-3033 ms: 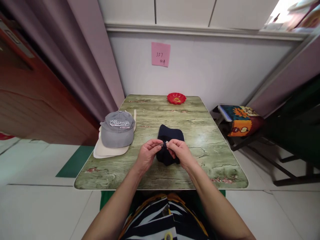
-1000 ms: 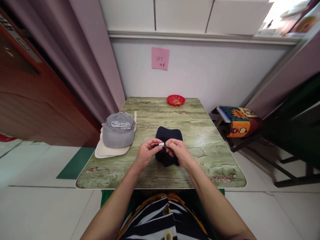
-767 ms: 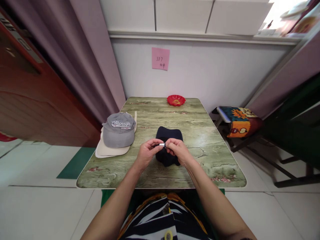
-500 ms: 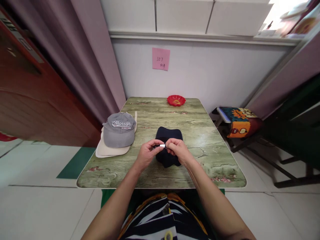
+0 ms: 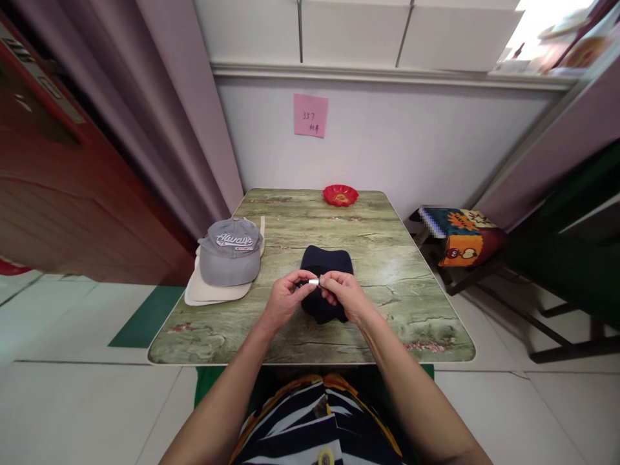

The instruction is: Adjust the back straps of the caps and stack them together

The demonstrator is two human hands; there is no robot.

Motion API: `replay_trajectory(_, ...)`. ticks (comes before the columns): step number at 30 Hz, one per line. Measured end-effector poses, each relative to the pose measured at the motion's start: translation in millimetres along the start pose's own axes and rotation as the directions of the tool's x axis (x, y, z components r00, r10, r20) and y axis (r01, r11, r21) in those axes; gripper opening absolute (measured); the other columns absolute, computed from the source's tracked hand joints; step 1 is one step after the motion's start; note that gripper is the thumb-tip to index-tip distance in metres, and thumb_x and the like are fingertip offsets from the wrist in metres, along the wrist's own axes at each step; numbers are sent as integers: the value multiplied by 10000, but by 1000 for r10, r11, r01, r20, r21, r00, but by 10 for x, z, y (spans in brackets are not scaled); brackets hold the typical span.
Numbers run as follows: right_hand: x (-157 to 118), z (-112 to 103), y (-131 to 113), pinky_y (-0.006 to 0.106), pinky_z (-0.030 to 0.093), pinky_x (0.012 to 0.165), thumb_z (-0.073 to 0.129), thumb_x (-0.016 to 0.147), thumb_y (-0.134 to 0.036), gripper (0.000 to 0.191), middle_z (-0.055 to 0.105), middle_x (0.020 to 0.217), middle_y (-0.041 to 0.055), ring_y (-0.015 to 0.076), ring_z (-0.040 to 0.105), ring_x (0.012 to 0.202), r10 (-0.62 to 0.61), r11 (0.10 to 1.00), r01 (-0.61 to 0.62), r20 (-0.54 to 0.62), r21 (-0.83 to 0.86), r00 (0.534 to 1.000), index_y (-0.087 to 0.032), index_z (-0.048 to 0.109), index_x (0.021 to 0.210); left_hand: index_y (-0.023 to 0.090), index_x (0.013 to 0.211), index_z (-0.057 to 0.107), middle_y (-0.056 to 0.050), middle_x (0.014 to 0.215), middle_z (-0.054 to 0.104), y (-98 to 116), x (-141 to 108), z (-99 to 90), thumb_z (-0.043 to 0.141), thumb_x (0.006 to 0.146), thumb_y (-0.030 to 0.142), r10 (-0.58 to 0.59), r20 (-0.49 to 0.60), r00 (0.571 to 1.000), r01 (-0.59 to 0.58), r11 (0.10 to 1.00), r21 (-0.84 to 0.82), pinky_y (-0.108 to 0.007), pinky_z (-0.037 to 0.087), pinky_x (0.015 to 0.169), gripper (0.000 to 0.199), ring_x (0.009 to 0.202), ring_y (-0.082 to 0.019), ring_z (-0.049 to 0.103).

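Observation:
A navy baseball cap (image 5: 327, 259) lies on the table in front of me, its brim pointing away. Over it, my left hand (image 5: 287, 298) is closed in a pinch on the cap's dark back strap, just left of a small silver buckle (image 5: 314, 281). From the other side, my right hand (image 5: 345, 294) pinches the strap at the buckle's right end, fingers curled together. The fingertips hide most of the strap. To the left sits a grey cap (image 5: 231, 261) with white lettering, stacked on a cream cap (image 5: 208, 289).
The wood-patterned table (image 5: 387, 258) has rounded corners. A red scalloped dish (image 5: 340, 195) stands at its far edge, below a pink note (image 5: 310, 115) on the wall. Right of the table is a stool with a patterned cover (image 5: 462, 242); a purple curtain (image 5: 194, 116) hangs at left.
My right thumb and fingers have shifted very slightly at the buckle's right end. Both hands keep their hold, and the caps stay where they were.

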State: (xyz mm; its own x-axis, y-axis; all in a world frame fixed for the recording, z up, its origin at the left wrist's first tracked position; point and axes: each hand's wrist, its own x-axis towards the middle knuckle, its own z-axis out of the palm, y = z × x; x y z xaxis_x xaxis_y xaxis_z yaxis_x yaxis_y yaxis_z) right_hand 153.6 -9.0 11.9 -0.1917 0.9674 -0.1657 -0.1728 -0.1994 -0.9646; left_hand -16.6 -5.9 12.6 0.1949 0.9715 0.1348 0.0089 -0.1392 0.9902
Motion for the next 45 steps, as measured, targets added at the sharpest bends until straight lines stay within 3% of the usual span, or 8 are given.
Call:
replay_trajectory(6, -35, -17, 9, 186, 243, 394, 710, 713, -475, 313, 547, 520, -57, 50, 380, 397, -11, 1000, 11, -2, -3, 1000, -175, 650, 780, 177, 928, 733, -36, 876, 701, -3, -10, -1, 763, 755, 312, 8, -30, 1000, -8, 1000, 9, -254, 451, 746, 221, 791, -153, 601)
replay_trajectory(11, -44, 14, -28, 185, 163, 379, 692, 683, -395, 239, 533, 517, -60, 37, 329, 384, 38, 995, -34, -49, 91, 998, -175, 607, 719, 174, 945, 727, -40, 898, 698, -38, 1, -9, 753, 769, 306, 38, -13, 999, -37, 999, 30, -255, 447, 765, 221, 826, -159, 599)
replay_trajectory(17, -33, 16, -16, 189, 155, 387, 720, 635, -338, 213, 517, 500, -56, 34, 325, 390, 30, 994, -25, -50, 103, 998, -161, 615, 691, 176, 965, 716, -36, 911, 695, -77, 9, -20, 751, 772, 318, 30, 2, 1000, -30, 999, 26, -257, 452, 765, 242, 830, -158, 603)
replay_trajectory(25, -27, 55, -23, 201, 111, 385, 557, 730, -394, 240, 433, 476, -77, 42, 257, 372, 23, 991, -11, -89, 136, 996, -164, 621, 756, 168, 962, 661, -41, 892, 731, -85, 3, 61, 711, 816, 357, -86, -22, 996, 79, 971, -224, -272, 467, 843, 244, 857, -161, 668)
replay_trajectory(31, -23, 123, -5, 193, 141, 393, 597, 729, -391, 208, 465, 490, -86, 46, 300, 380, 34, 995, -25, -96, 93, 995, -191, 550, 759, 166, 982, 652, -9, 832, 704, -165, 3, 57, 701, 827, 365, -124, -21, 992, 116, 963, -243, -204, 432, 682, 257, 699, -98, 603)
replay_trajectory(39, -20, 133, 16, 205, 209, 415, 624, 746, -423, 247, 541, 533, -55, 55, 358, 405, -42, 998, 40, -54, -38, 998, -185, 564, 730, 167, 907, 708, -19, 866, 715, -173, -7, -14, 822, 681, 254, -121, 5, 993, 119, 972, -200, -225, 469, 771, 268, 814, -130, 639)
replay_trajectory(45, -37, 73, -89, 204, 283, 443, 672, 710, -446, 286, 566, 552, -39, 65, 405, 435, -48, 997, 41, -109, -57, 993, -169, 623, 756, 170, 948, 702, -40, 905, 745, -193, -20, -27, 784, 734, 289, -103, -13, 995, 98, 970, -221, -251, 480, 804, 259, 839, -150, 673)
